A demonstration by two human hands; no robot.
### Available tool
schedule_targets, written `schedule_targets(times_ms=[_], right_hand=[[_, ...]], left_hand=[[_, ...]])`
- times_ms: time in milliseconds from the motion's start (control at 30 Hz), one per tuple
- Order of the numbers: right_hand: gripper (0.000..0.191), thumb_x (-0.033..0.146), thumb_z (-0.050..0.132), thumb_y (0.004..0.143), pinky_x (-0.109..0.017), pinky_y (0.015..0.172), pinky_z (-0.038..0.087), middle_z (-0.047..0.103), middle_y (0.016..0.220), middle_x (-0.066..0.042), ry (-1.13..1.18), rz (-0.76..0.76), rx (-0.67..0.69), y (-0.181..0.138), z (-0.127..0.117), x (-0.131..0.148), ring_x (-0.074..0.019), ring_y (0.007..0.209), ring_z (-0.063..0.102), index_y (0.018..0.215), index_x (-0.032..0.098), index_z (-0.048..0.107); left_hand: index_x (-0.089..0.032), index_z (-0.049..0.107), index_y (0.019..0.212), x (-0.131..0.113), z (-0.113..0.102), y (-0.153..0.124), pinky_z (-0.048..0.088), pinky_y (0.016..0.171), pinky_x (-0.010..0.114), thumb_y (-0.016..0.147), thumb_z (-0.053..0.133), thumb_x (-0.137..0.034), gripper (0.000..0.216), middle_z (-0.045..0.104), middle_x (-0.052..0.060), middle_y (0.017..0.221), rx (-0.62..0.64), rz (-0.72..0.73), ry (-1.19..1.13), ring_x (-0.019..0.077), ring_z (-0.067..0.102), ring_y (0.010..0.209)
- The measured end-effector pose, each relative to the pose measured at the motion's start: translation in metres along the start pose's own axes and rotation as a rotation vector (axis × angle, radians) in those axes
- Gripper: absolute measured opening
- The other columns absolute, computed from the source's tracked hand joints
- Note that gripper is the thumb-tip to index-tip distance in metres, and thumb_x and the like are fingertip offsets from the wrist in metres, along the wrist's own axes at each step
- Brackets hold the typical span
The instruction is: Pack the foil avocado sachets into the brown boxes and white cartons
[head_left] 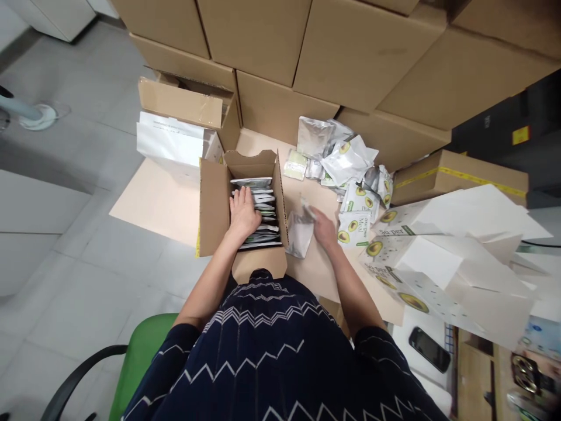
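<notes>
Cardboard box (214,207) stands open on the tabletop (313,273), largely filled with upright sachets (265,199); one gap shows. Left hand (244,216) rests on them, fingers unclenched; right hand (325,228) grasps a silver pouch (300,235) just beside the box. Loose pouches (348,161) remain outside.

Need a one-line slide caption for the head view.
Left hand on pouches in an open box, right hand at a silver pouch beside it.
</notes>
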State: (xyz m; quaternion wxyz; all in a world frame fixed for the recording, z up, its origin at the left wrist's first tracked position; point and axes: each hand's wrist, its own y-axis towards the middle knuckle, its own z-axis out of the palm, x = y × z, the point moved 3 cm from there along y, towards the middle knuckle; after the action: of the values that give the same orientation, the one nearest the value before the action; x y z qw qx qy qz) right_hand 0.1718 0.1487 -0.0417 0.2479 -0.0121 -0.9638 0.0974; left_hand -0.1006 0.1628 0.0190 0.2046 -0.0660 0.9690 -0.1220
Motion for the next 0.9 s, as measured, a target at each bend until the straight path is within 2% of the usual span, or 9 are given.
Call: schedule_targets(times_ms=[100, 200, 267, 367, 433, 500, 600, 700, 900], right_hand=[[0.051, 0.034, 0.028, 0.102, -0.038, 0.095, 0.058, 0.065, 0.13, -0.015, 0.173, 0.083, -0.173, 0.016, -0.049, 0.004, -0.0198, 0.114, 0.067, 0.141, 0.012, 0.051], [0.053, 0.045, 0.025, 0.102, -0.037, 0.083, 0.062, 0.064, 0.13, -0.012, 0.302, -0.029, -0.282, 0.017, -0.106, 0.037, -0.0192, 0.106, 0.069, 0.137, 0.017, 0.054], [0.051, 0.049, 0.028, 0.102, -0.038, 0.083, 0.062, 0.067, 0.123, -0.009, 0.345, -0.167, -0.256, 0.013, -0.138, 0.074, -0.0196, 0.101, 0.07, 0.129, 0.021, 0.061], [0.043, 0.046, 0.036, 0.1, -0.039, 0.087, 0.058, 0.072, 0.109, -0.005, 0.261, -0.41, -0.053, 0.011, -0.164, 0.14, -0.0198, 0.095, 0.07, 0.118, 0.024, 0.067], [0.04, 0.041, 0.037, 0.101, -0.037, 0.091, 0.054, 0.071, 0.111, -0.003, 0.086, -0.539, 0.123, 0.016, -0.164, 0.181, -0.0209, 0.103, 0.067, 0.123, 0.026, 0.067], [0.039, 0.033, 0.037, 0.102, -0.034, 0.093, 0.05, 0.07, 0.12, -0.003, -0.096, -0.619, 0.263, 0.027, -0.154, 0.214, -0.0219, 0.114, 0.062, 0.131, 0.027, 0.062], [0.038, 0.022, 0.038, 0.1, -0.029, 0.091, 0.046, 0.07, 0.122, -0.004, -0.276, -0.693, 0.353, 0.051, -0.129, 0.247, -0.0225, 0.115, 0.061, 0.13, 0.026, 0.062], [0.036, 0.017, 0.043, 0.096, -0.029, 0.087, 0.045, 0.07, 0.121, -0.008, -0.421, -0.67, 0.361, 0.077, -0.103, 0.259, -0.0243, 0.111, 0.063, 0.123, 0.022, 0.066], [0.038, 0.015, 0.047, 0.093, -0.032, 0.09, 0.048, 0.069, 0.125, -0.015, -0.6, -0.599, 0.405, 0.113, -0.055, 0.26, -0.0276, 0.114, 0.065, 0.125, 0.017, 0.067]], left_hand=[[-0.002, 0.024, 0.155, -0.001, 0.0, -0.002, 0.01, 0.126, 0.051, 0.078, 0.046, -0.02, 0.082, 0.021, 0.017, 0.165, 0.0, 0.008, 0.021, 0.0317, 0.013, 0.154], [-0.001, 0.025, 0.155, -0.005, 0.0, -0.003, 0.009, 0.126, 0.053, 0.079, 0.046, -0.02, 0.081, 0.021, 0.017, 0.164, 0.008, 0.011, 0.049, 0.033, 0.014, 0.153], [-0.002, 0.027, 0.154, -0.006, 0.001, -0.004, 0.009, 0.125, 0.054, 0.079, 0.046, -0.021, 0.079, 0.022, 0.016, 0.164, 0.007, 0.016, 0.069, 0.0333, 0.014, 0.153], [-0.005, 0.03, 0.154, -0.007, 0.004, -0.005, 0.01, 0.125, 0.055, 0.08, 0.045, -0.022, 0.077, 0.026, 0.015, 0.163, -0.005, 0.024, 0.097, 0.0328, 0.016, 0.153], [-0.006, 0.031, 0.153, -0.006, 0.006, -0.005, 0.011, 0.124, 0.056, 0.081, 0.044, -0.022, 0.075, 0.028, 0.015, 0.162, -0.015, 0.03, 0.11, 0.0328, 0.018, 0.153], [-0.007, 0.033, 0.153, -0.006, 0.008, -0.006, 0.012, 0.124, 0.057, 0.081, 0.043, -0.021, 0.074, 0.03, 0.015, 0.162, -0.025, 0.037, 0.119, 0.033, 0.019, 0.152], [-0.006, 0.034, 0.152, -0.005, 0.009, -0.006, 0.013, 0.123, 0.057, 0.082, 0.042, -0.021, 0.073, 0.032, 0.015, 0.161, -0.034, 0.042, 0.129, 0.0333, 0.02, 0.152], [-0.005, 0.033, 0.152, -0.005, 0.009, -0.006, 0.014, 0.124, 0.057, 0.081, 0.043, -0.022, 0.074, 0.031, 0.016, 0.161, -0.024, 0.042, 0.131, 0.0338, 0.019, 0.152], [-0.003, 0.031, 0.153, -0.005, 0.011, -0.006, 0.012, 0.124, 0.057, 0.082, 0.042, -0.022, 0.074, 0.029, 0.016, 0.162, -0.01, 0.051, 0.152, 0.0346, 0.018, 0.152]])
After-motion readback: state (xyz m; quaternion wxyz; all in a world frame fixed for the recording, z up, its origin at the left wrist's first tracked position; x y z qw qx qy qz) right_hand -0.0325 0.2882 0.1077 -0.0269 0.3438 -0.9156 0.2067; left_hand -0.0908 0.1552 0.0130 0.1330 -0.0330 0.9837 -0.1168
